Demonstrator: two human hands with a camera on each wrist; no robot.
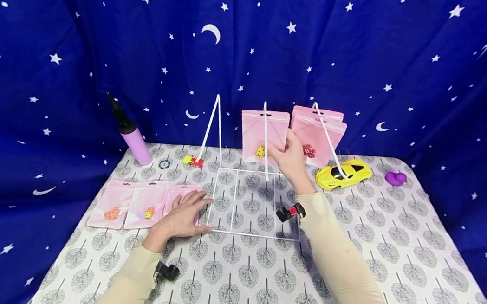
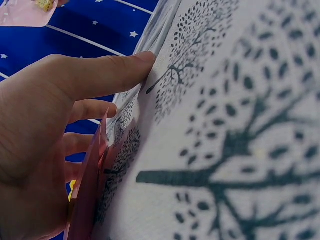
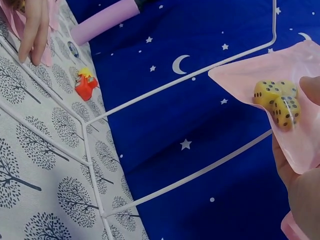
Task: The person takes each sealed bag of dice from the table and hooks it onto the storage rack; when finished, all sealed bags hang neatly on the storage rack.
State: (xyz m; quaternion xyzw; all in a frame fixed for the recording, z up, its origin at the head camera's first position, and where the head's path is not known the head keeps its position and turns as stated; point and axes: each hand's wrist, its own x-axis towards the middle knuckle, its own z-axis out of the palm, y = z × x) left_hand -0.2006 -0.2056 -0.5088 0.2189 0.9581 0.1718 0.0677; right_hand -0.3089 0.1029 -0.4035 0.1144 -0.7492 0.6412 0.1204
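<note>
Right hand [image 1: 290, 158] pinches the lower edge of a pink pouch [image 1: 264, 134] with yellow dice [image 3: 277, 101] inside; the pouch hangs on the middle prong of the white wire rack [image 1: 254, 204], upright, at the back of the surface [image 1: 388, 254]. Grip is closed on the pouch, thumb over the front near the dice. Two more pink pouches [image 1: 317, 133] hang on the rack's right prong, just beside the hand, the front one holding red dice. Left hand [image 1: 183, 215] lies flat, fingers straight, on the rightmost of three pink pouches [image 1: 140, 204] lying side by side on the surface, left of the rack base. Yellow toy car [image 1: 343, 173] sits right of the rack, purple pump [image 1: 129, 133] far left.
</note>
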